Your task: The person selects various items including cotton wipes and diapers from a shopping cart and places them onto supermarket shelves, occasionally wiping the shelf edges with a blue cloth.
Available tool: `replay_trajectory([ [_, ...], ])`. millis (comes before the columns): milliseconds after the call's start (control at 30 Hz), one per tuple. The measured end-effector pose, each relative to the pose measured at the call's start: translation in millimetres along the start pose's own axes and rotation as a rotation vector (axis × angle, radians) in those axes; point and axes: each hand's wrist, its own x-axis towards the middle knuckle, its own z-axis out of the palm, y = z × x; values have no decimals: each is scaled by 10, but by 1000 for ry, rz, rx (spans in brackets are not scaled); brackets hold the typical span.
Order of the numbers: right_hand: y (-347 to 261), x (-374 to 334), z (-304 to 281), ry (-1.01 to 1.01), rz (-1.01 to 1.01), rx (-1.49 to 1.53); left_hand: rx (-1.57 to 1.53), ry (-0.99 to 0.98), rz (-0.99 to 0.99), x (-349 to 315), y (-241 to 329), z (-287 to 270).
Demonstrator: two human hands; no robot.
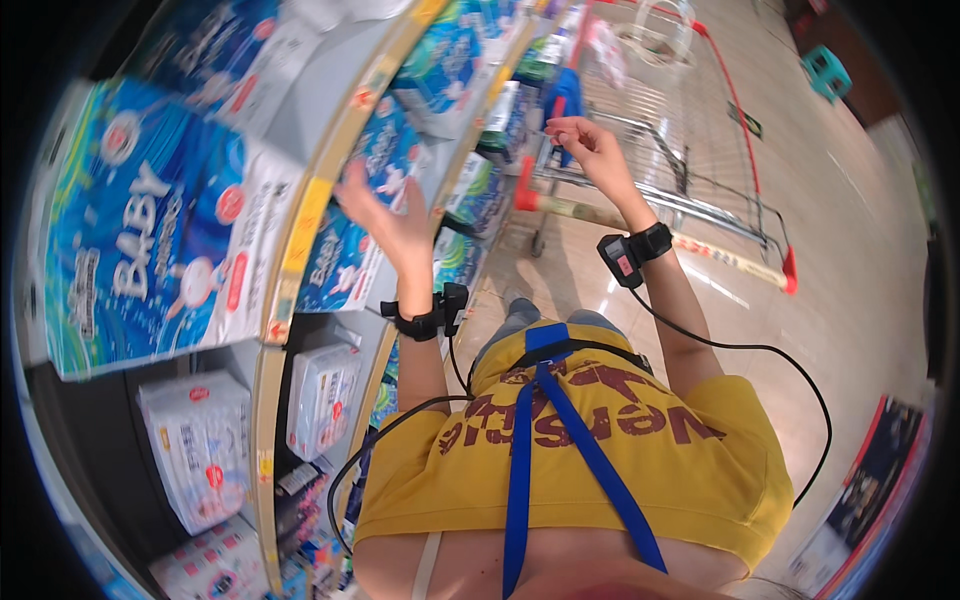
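Observation:
Fingers spread and slightly blurred, my left hand (388, 215) reaches in at the shelf edge, in front of a blue plastic-wrapped pack (338, 255) standing on the shelf. Whether the fingertips touch that pack, I cannot tell. My right hand (595, 160) hangs in the air over the near end of a metal shopping cart (670, 190), holding nothing; its fingers are loosely bent and apart. Each wrist wears a black strap with a small cabled device.
Shelves with yellow edge strips (305, 235) rise along my left. A large blue-green pack (150, 230) lies on an upper shelf, with white packs (197, 450) below it. A teal stool (826, 72) stands on the floor at far right.

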Motion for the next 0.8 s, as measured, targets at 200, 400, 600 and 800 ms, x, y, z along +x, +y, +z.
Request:
replay_trajectory([
  [200, -97, -1224, -1430, 347, 152, -495, -653, -685, -100, -501, 1327, 1038],
  [400, -163, -2136, -2202, 366, 460, -1216, 177, -985, 277, -1142, 1491, 1578],
  [600, -127, -2136, -2108, 418, 452, -1406, 215, -839, 392, -1194, 1514, 1528],
  [800, -154, -2293, -1924, 444, 497, -1464, 186, -732, 390, -1294, 1476, 1307],
])
